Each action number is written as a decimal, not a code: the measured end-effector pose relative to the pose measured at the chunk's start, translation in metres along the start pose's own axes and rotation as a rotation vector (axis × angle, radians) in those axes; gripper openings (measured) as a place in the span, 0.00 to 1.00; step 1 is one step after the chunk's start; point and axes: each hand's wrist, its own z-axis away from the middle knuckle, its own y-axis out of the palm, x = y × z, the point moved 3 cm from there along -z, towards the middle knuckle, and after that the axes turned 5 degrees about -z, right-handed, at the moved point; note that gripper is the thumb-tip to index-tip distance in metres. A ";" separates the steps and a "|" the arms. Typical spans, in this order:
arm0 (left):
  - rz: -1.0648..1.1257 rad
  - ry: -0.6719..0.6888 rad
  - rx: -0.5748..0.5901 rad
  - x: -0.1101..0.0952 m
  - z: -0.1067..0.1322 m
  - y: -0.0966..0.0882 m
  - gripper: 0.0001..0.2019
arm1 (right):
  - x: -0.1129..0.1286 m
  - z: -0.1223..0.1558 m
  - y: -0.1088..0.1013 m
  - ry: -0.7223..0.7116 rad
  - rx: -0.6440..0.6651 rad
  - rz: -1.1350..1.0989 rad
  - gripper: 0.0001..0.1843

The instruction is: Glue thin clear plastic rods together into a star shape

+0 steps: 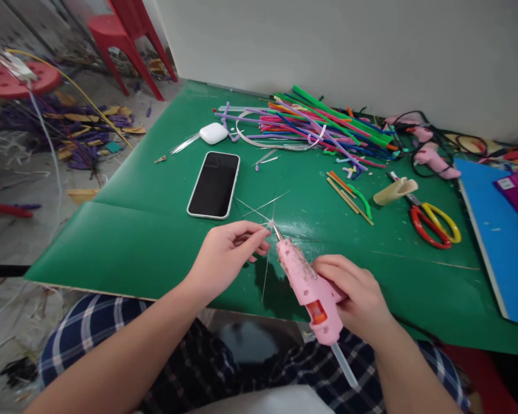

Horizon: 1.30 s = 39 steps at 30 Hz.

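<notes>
In my right hand (349,287) is a pink glue gun (300,273), its metal nozzle pointing up and left. A clear glue stick (344,366) sticks out of its back end. Between the thumb and fingers of my left hand (233,247) I pinch a bundle of thin clear rods (265,278) that fan out like a star from one centre. The nozzle tip is at that centre, where a whitish blob shows; whether it touches cannot be made out. A phone (213,185) in a white case lies beyond my left hand.
Colourful pipe cleaners (319,123) are heaped at the back of the green table (125,230). A white earphone case (213,133) lies left of them. Scissors (434,224), a beige tube (395,191) and thin sticks (349,198) lie right. Another pink glue gun (435,160) rests near a blue board (496,241).
</notes>
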 end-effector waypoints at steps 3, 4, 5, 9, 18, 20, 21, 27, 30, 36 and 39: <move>0.004 -0.001 0.000 0.000 0.000 0.000 0.10 | -0.001 0.001 0.000 0.009 -0.009 0.004 0.15; 0.006 -0.001 -0.001 0.000 0.000 0.000 0.10 | -0.001 0.001 0.000 0.013 -0.009 0.003 0.16; 0.009 -0.003 -0.001 0.000 0.000 -0.001 0.10 | -0.001 0.002 0.000 0.015 -0.010 0.001 0.16; 0.013 -0.009 -0.003 0.000 0.000 -0.001 0.10 | -0.002 0.002 0.000 0.022 -0.018 -0.003 0.16; 0.019 -0.008 0.000 0.001 0.000 -0.001 0.10 | -0.001 0.002 0.001 0.017 -0.011 -0.008 0.15; 0.020 -0.005 -0.002 0.001 0.000 -0.001 0.09 | -0.002 0.002 0.001 0.019 -0.001 -0.007 0.15; 0.021 -0.005 -0.004 0.001 0.000 -0.001 0.09 | -0.002 0.003 0.000 0.019 -0.002 -0.006 0.15; 0.017 -0.009 -0.006 0.001 0.000 -0.001 0.09 | -0.001 0.002 -0.001 0.020 -0.021 -0.005 0.16; 0.013 0.001 0.000 0.001 0.000 0.000 0.10 | 0.001 0.001 -0.001 0.005 -0.033 -0.018 0.15; 0.007 0.001 0.001 0.001 0.001 0.000 0.10 | 0.000 0.002 0.001 0.014 -0.019 -0.021 0.17; 0.012 -0.006 0.001 0.001 0.001 -0.001 0.09 | -0.002 0.003 -0.001 0.031 -0.020 0.004 0.17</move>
